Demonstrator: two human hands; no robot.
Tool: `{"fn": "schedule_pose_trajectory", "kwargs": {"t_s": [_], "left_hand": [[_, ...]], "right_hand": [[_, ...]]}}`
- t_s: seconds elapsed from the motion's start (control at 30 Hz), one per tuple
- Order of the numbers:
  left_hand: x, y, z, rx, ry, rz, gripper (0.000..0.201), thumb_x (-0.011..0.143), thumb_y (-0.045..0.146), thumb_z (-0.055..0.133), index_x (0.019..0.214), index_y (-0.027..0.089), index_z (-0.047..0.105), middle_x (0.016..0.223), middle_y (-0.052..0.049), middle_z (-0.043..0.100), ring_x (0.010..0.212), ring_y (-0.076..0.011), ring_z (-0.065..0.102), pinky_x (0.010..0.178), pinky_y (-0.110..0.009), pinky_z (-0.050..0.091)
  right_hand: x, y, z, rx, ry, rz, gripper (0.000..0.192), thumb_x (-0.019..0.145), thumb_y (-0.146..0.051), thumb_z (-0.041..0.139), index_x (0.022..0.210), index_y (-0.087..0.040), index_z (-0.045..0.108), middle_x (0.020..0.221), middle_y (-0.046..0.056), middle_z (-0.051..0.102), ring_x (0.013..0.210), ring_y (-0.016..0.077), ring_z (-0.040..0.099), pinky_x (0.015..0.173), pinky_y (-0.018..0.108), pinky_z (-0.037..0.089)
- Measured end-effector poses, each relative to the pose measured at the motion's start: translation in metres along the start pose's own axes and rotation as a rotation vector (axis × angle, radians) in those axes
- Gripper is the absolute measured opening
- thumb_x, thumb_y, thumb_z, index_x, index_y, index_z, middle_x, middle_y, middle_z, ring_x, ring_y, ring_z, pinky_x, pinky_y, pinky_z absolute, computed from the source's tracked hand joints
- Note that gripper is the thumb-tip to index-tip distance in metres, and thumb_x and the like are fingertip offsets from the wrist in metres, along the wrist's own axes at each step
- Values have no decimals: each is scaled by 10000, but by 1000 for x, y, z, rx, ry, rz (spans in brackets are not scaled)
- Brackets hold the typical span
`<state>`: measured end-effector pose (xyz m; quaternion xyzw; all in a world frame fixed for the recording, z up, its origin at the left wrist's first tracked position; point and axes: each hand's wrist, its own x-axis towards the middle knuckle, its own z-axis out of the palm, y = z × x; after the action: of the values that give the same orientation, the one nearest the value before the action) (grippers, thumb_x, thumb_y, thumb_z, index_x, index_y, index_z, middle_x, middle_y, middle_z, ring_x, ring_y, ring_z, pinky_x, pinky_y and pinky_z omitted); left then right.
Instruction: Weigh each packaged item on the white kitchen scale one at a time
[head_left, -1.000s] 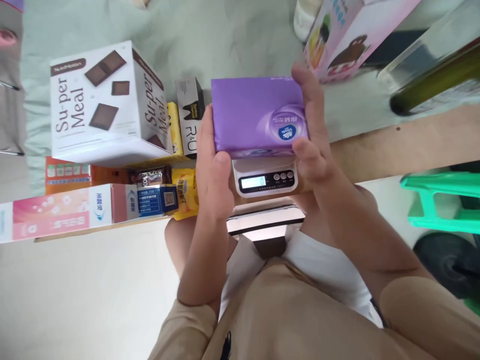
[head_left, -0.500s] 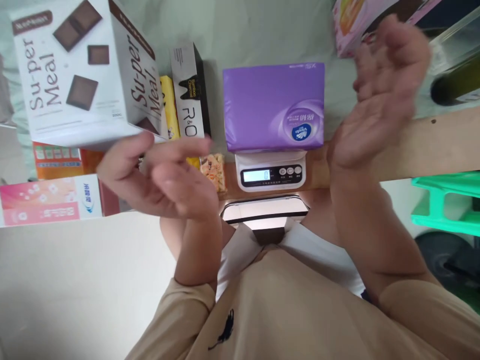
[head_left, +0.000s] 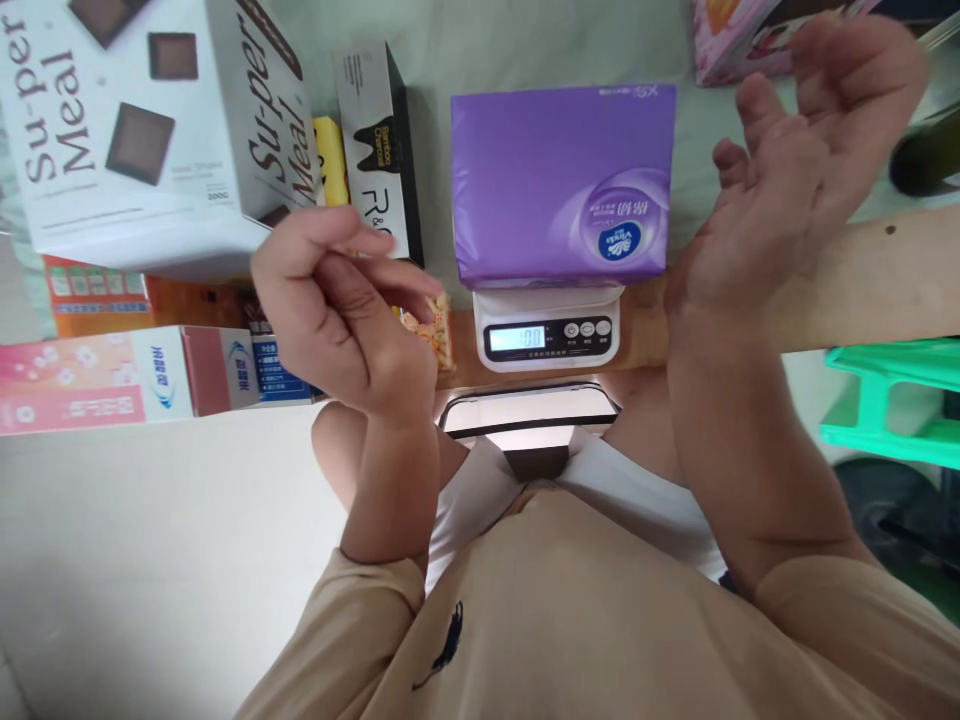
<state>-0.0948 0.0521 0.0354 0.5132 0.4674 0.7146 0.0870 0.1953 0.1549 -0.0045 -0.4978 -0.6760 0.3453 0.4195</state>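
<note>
A purple pack of tissues [head_left: 547, 180] lies on a white digital scale [head_left: 551, 359], whose front and lit display show below it. On the left, my left hand [head_left: 349, 310] is raised with loosely bent fingers and holds nothing. It partly covers a small snack packet [head_left: 439, 340] and the lower end of a grey and black R&O box [head_left: 382, 150]. To the right of the tissue pack, my right hand [head_left: 802, 175] is up, fingers apart and nothing in it. Neither hand grips the pack.
A large white Su-per Meal box [head_left: 202, 150] stands at the left, above an orange box [head_left: 101, 300] and a pink and white box [head_left: 112, 380]. Behind my right hand are a pink box [head_left: 724, 45] and a dark bottle [head_left: 919, 165]. A green stool [head_left: 870, 400] stands lower right.
My left hand has moved up, and my right hand has shifted up and right. The digits on the scale's display have changed from a zero. The whole view has shifted slightly.
</note>
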Motion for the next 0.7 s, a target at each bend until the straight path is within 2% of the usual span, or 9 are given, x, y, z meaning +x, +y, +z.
{"fn": "schedule_pose_trajectory", "kwargs": {"t_s": [0.07,0.1,0.17,0.27,0.37,0.47,0.57,0.63,0.7], "left_hand": [[3,-2,-2,65,-9,89,178,1090,370,658,1049,207,719,1042,20,711,921,-89,713,692,-289,590],[5,-2,-2,110,3,122,220,1072,364,688,931,197,711,990,2,694,984,-121,706,778,-335,619],[5,2,-1,135,15,102,383,1073,367,676,733,200,621,766,3,612,822,-120,666,729,-358,594],[2,12,2,34,-39,3,458,1110,436,586,711,210,593,565,41,465,478,-66,473,465,-305,370],[-1,17,3,10,-80,-7,501,1109,465,577,681,205,607,518,44,487,456,-77,545,438,-287,382],[0,14,1,86,-111,-60,367,1110,378,596,809,203,713,632,34,684,517,-74,641,488,-250,458],[2,10,0,110,-101,-63,113,1046,314,713,1055,219,774,1020,-10,843,717,-100,774,616,-243,579],[3,10,0,97,-60,-61,137,983,296,798,1097,224,773,971,9,838,770,-124,800,678,-255,621],[2,9,0,79,-18,-85,110,1026,297,742,1101,224,774,807,38,791,697,-105,775,644,-236,606]], "right_hand": [[-2,3,2,-24,-19,-7,656,1003,-744,526,1605,-573,329,1685,-53,333,1693,419,327,1009,505,698],[-1,5,4,-37,-19,-18,664,996,-753,537,1602,-564,344,1663,-37,357,1678,422,351,1012,517,695],[1,10,11,-54,22,-75,645,998,-772,511,1585,-542,372,1623,-13,383,1660,411,374,1057,549,669],[8,17,23,3,218,-278,555,1014,-776,466,1498,-503,445,1511,8,448,1566,354,481,1193,615,568],[13,19,34,94,354,-423,521,1007,-770,492,1429,-465,509,1425,9,507,1447,308,569,1242,632,515],[13,17,39,63,392,-430,543,1000,-764,477,1426,-430,515,1409,19,538,1404,294,600,1202,628,543],[11,13,42,2,430,-401,535,1000,-733,427,1411,-397,497,1396,27,564,1383,278,626,1198,637,547],[8,8,44,12,423,-386,519,996,-698,425,1412,-396,499,1411,29,567,1404,280,621,1196,635,551],[3,-1,47,58,372,-373,528,983,-687,439,1432,-417,497,1453,25,557,1418,295,616,1185,638,556]]}}
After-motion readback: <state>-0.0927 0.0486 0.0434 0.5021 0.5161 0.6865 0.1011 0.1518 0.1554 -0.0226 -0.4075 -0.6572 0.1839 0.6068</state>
